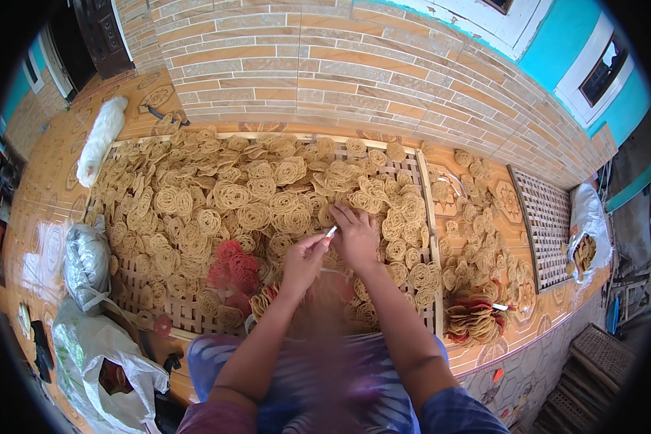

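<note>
A small white strip with a reddish end (330,233) is pinched between the thumb and fingers of my left hand (306,262). Just to its right, my right hand (355,235) reaches over the heap with its fingers stretched and slightly apart; its thumb side is close to the strip. Under and around both hands lie many round, coiled, tan crackers (254,216), piled on a wood-framed woven rack (432,246). A cluster of red coiled crackers (233,269) sits left of my left forearm. Stacked crackers below my wrists are partly hidden and blurred.
A bundle of tan and red crackers with a white tie (477,315) lies right of the rack. Another woven rack (541,228) leans near an open sack (590,231). Plastic bags (87,264) stand at left, near a white cat-like shape (103,137). A brick-patterned wall (267,58) rises behind.
</note>
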{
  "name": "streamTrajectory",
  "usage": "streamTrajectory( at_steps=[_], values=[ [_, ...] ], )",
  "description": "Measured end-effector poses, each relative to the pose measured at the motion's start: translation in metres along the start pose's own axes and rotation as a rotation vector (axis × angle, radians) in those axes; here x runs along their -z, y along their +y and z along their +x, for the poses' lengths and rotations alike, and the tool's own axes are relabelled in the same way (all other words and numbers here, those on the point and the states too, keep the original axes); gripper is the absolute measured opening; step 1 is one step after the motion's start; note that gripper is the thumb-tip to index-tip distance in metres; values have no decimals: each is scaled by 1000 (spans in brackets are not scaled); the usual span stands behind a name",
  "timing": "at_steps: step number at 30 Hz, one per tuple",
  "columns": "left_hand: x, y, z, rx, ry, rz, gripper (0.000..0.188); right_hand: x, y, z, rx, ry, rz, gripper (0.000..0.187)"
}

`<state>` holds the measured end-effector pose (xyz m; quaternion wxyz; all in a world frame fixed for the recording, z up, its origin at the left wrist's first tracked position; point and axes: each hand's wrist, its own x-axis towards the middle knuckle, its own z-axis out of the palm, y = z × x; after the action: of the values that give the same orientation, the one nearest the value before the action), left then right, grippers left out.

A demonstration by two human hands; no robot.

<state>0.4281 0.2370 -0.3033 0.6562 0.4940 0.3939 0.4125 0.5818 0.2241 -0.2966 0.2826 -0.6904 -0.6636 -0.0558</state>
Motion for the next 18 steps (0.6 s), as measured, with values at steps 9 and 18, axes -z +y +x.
streamTrajectory(
  at_steps=[9,18],
  values=[
    [6,12,1,31,103,-62,20,17,14,9,-587,-108,1044,20],
    [2,19,-2,-10,125,4,15,37,-6,11,-506,-91,1075,18]
  ],
)
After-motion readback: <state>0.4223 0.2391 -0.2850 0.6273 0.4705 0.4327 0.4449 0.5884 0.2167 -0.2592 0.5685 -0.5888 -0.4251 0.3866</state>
